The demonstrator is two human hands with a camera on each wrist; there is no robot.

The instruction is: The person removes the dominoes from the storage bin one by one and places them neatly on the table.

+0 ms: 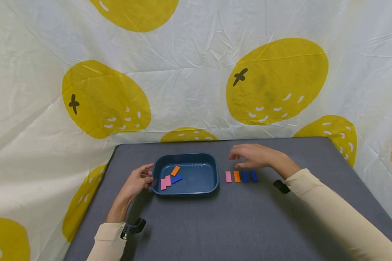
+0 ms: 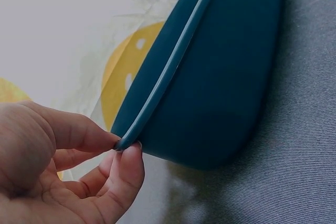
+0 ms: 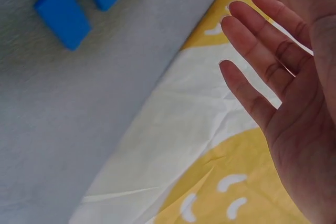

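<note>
The table [image 1: 183,224] extends around the tray [image 1: 197,177], its far edge behind. Right of the tray, 4 rectangular tiles [image 1: 236,176] (1 pink, 1 orange, 2 blue) form a row near the relaxed right hand [image 1: 256,156]; the left hand [image 1: 134,184] pinches the tray's left rim. Inside lie 4 loose tiles [image 1: 163,184]: 2 pink, 1 orange, 1 blue.

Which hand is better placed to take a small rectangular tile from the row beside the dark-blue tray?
Probably the right hand: it hovers, apparently empty, near the pink, orange and blue tiles. The left hand pinches the tray by its rim, at the end away from them.
</note>
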